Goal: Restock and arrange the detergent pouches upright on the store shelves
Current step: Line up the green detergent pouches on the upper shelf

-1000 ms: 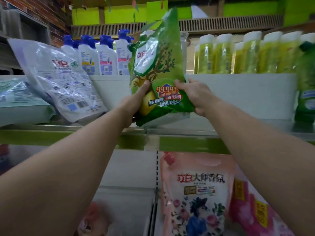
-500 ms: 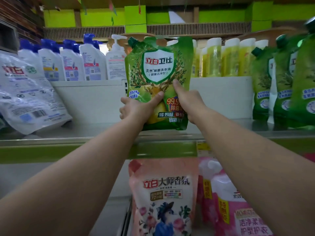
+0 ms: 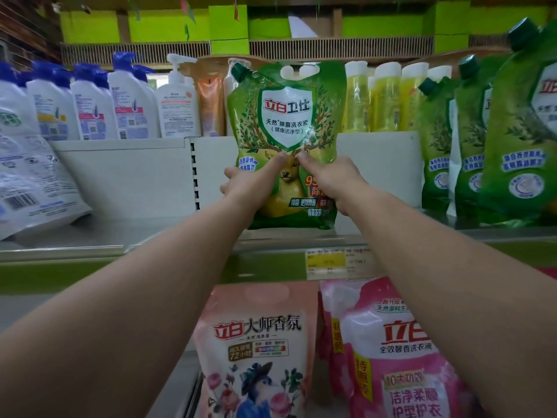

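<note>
Left hand (image 3: 253, 184) and right hand (image 3: 330, 181) grip the lower half of a green pouch (image 3: 286, 140), thumbs pressed on its front, fingers curled behind. The pouch stands upright, long axis vertical, its base touching the shelf (image 3: 180, 233). Right of the pouch, well apart, more green pouches (image 3: 488, 146) stand upright.

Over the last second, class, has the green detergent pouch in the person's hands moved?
Yes. The green detergent pouch has turned from tilted to upright and dropped to the grey metal shelf, judged against the white back panel.
</note>
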`<state>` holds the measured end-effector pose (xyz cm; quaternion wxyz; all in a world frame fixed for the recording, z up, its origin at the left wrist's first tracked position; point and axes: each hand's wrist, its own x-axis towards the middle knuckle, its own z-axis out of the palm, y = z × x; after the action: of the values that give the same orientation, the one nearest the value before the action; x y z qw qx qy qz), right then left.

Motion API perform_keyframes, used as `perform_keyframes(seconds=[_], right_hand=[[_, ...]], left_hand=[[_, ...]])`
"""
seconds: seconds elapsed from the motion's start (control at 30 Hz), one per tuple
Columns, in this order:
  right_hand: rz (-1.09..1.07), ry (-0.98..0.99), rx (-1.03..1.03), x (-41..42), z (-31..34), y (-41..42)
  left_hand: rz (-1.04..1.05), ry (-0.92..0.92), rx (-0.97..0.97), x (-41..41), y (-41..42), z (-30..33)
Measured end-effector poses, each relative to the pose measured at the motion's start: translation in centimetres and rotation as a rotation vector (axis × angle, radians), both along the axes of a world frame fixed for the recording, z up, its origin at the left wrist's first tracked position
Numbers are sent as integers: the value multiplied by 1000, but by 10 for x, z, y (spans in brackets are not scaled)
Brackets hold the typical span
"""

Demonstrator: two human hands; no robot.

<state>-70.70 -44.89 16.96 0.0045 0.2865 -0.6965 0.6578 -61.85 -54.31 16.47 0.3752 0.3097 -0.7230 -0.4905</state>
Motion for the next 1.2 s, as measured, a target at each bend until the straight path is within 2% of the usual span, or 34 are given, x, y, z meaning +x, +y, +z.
perform_keyframes(seconds=[0.13,0.47,0.6,0.93,1.1,1.2], right_hand=[[-36,12,16,-11,1,6],[-81,24,185,-36,13,32],[-83,41,292,-51,21,50],[-150,116,593,-112,32,58],[-190,131,606,-138,34,55],[-201,67,510,-157,30,52]], left_hand=[[-73,24,32,-7,5,4],[-95,-27,0,-29,27,14],[-195,-84,77,-51,31,17],[-223,-112,91,-115,40,22],[-238,-98,45,-139,38,26],[-218,-85,-6,-151,36,26]])
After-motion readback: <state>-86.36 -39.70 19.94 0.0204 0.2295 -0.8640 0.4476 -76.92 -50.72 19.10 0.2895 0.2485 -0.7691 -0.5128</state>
